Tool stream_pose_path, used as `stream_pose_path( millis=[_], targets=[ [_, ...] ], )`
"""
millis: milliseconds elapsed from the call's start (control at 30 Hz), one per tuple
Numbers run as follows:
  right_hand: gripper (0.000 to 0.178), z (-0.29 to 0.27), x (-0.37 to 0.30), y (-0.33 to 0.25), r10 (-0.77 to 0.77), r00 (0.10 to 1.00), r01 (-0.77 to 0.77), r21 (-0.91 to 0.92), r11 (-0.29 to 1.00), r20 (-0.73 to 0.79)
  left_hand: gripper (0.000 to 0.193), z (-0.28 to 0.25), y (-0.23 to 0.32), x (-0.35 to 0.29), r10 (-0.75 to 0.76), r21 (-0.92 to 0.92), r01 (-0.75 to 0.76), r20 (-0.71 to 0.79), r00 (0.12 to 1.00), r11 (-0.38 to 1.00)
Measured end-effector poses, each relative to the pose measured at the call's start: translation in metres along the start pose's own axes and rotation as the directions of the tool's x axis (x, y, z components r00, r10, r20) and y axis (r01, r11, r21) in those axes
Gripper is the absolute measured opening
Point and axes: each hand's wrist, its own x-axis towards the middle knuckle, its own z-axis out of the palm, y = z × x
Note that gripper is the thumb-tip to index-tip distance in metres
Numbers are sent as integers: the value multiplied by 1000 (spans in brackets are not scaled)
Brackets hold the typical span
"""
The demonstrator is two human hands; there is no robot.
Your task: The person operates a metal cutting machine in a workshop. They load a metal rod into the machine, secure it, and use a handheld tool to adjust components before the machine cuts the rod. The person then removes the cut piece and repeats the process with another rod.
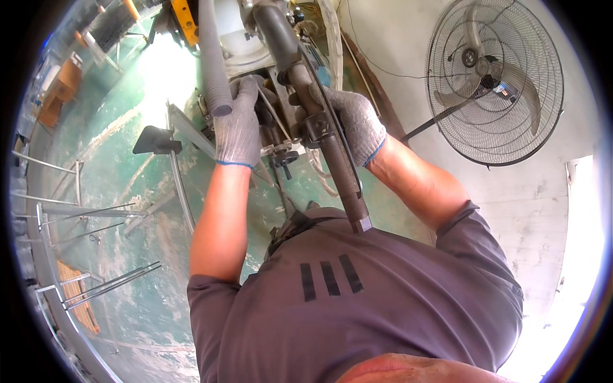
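Observation:
My left hand (239,131), in a grey knitted glove with a blue cuff, reaches into the machine beside the open end of a grey ribbed tube (220,102). Its fingers curl in among dark metal parts, and what they hold is hidden. Over on the right, my right hand (359,121), gloved alike, is at a thick metal shaft (300,80), its fingers bent around the shaft's side and partly hidden by it. Below that hand the shaft passes through a collar (313,129) and continues as a threaded rod (341,172) toward my shirt. A small dark knob (285,157) sits between my forearms.
A large caged fan (495,80) is mounted by the pale wall at right. Metal frames and racks (96,217) stand on the worn green floor (143,300) at left, with a brown box (59,92) farther back. A dark flat pad (156,140) tops a metal bar.

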Motion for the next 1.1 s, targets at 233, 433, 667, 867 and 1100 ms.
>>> stream_pose_path(
  millis=[233,433,667,867,1100],
  targets=[
    [42,0,-1,-3,-7,999,9,-49,999,54,33,23,14,22,23,152,-14,-57,998,988],
    [43,-3,3,-3,14,992,-9,-40,999,127,33,35,-10,43,167,169,-144,-131,977,975],
    [46,-4,3,0,33,995,-33,0,999,93,32,45,7,31,-78,-35,74,-120,990,997],
    [47,-8,3,1,38,992,-34,-34,999,120,29,45,8,32,-166,-4,166,-51,985,986],
    [29,7,-4,-5,30,995,-26,-46,999,92,32,53,-2,49,-206,182,203,-5,979,962]
  ],
)
